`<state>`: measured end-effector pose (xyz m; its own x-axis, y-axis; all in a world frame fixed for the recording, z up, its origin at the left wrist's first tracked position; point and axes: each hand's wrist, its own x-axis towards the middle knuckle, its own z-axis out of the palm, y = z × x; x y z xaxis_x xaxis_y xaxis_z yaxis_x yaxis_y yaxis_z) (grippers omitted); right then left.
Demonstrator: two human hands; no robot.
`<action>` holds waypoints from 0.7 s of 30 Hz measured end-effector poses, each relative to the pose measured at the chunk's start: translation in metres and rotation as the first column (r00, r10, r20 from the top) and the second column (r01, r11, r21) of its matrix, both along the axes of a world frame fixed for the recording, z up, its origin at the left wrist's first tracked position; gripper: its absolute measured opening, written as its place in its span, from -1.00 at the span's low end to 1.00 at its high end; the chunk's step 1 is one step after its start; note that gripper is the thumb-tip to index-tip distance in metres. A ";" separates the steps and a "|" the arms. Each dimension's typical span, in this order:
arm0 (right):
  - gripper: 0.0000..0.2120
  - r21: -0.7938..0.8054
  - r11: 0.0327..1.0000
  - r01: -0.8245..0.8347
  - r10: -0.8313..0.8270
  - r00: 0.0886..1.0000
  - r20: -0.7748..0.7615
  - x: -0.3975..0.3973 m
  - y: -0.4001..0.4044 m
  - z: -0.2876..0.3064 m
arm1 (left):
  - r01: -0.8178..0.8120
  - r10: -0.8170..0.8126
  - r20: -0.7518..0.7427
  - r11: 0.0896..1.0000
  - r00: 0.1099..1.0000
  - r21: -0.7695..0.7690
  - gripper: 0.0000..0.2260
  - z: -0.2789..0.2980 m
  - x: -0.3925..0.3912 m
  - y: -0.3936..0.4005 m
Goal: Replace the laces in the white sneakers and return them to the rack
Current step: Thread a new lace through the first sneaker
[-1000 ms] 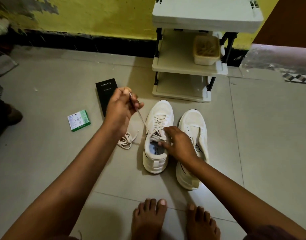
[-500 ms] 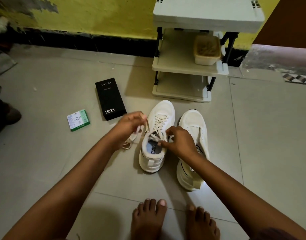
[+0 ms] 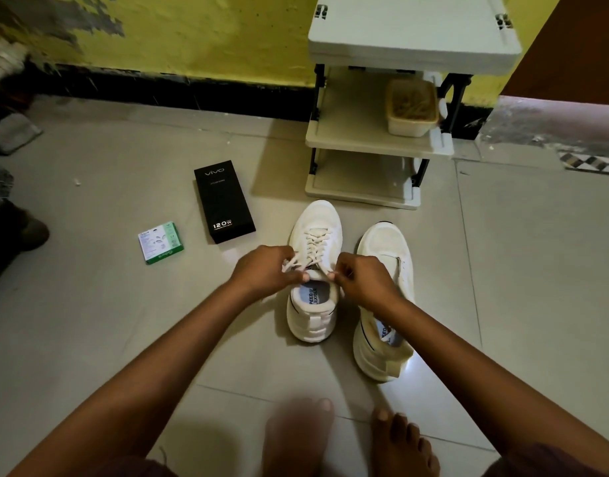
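A person looks down at two white lace-up sneakers standing side by side on a pale grey tiled floor [image 3: 124, 339], toes pointing away. The left sneaker [image 3: 315, 270] is threaded with a cream flat lace [image 3: 313, 244] criss-crossed up its front. The left hand [image 3: 265, 270] pinches the lace's left end between thumb and fingers at the top of the shoe's tongue. The right hand [image 3: 361, 280] pinches the lace's right end at the other side of the tongue, fingers curled. The right sneaker [image 3: 385, 297] stands just beside it, partly covered by the right forearm; whether it has a lace cannot be told.

Just beyond the sneakers, against a yellow wall, stands a white plastic three-tier shoe rack [image 3: 378, 139] with black posts. A cream plastic tub [image 3: 411, 110] sits at the right of its middle shelf.

To the left of the shoes lie a black rectangular box marked "vivo" and "120W" [image 3: 224, 201] and, further left, a small green and white carton [image 3: 160, 242]. The person's bare feet [image 3: 347, 438] rest on the tiles at the near edge.
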<state>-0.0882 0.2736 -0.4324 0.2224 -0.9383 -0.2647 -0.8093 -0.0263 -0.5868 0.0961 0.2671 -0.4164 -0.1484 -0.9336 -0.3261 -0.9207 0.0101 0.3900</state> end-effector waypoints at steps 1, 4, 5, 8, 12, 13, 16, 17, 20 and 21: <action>-0.85 0.011 1.000 -0.002 0.001 1.000 0.018 -0.001 -0.002 0.001 | -0.003 0.004 0.041 0.999 0.999 -0.037 -0.71 -0.003 -0.003 0.001; -0.82 0.122 0.990 0.067 -0.084 0.986 0.141 -0.007 -0.008 0.003 | -0.039 0.044 0.056 0.996 0.997 -0.076 -0.77 -0.008 -0.006 0.001; -0.79 0.162 0.982 0.095 -0.124 0.975 0.185 -0.009 -0.009 0.004 | -0.042 0.047 0.059 0.996 0.997 -0.076 -0.77 -0.008 -0.007 0.000; -0.78 0.189 0.972 0.137 -0.175 0.963 0.207 -0.009 -0.008 0.005 | -0.027 0.034 0.108 0.998 0.994 -0.062 -0.75 -0.008 -0.010 0.000; -0.73 0.301 0.948 0.101 -0.149 0.979 0.140 -0.008 -0.011 0.016 | -0.051 0.050 0.021 0.998 0.999 0.026 -0.76 -0.003 -0.002 0.001; -0.72 0.366 0.926 0.092 -0.162 0.973 0.165 -0.010 -0.013 0.023 | -0.080 0.083 -0.049 0.996 0.995 0.048 -0.78 0.000 0.001 0.002; -0.78 0.465 0.880 0.094 -0.228 0.943 0.242 -0.015 -0.019 0.054 | -0.184 0.195 -0.231 0.981 0.953 0.069 -0.74 0.026 0.011 -0.001; -0.79 0.440 0.893 0.097 -0.234 0.935 0.268 -0.017 -0.020 0.068 | -0.193 0.201 -0.266 0.980 0.943 0.057 -0.73 0.039 0.013 -0.003; -0.77 0.323 0.940 0.110 -0.231 0.901 0.366 -0.018 -0.024 0.106 | -0.205 0.193 -0.343 0.979 0.919 0.000 -0.73 0.075 0.014 -0.008; -0.75 0.300 0.946 0.119 -0.238 0.885 0.399 -0.018 -0.025 0.118 | -0.222 0.200 -0.387 0.975 0.900 -0.012 -0.74 0.085 0.013 -0.010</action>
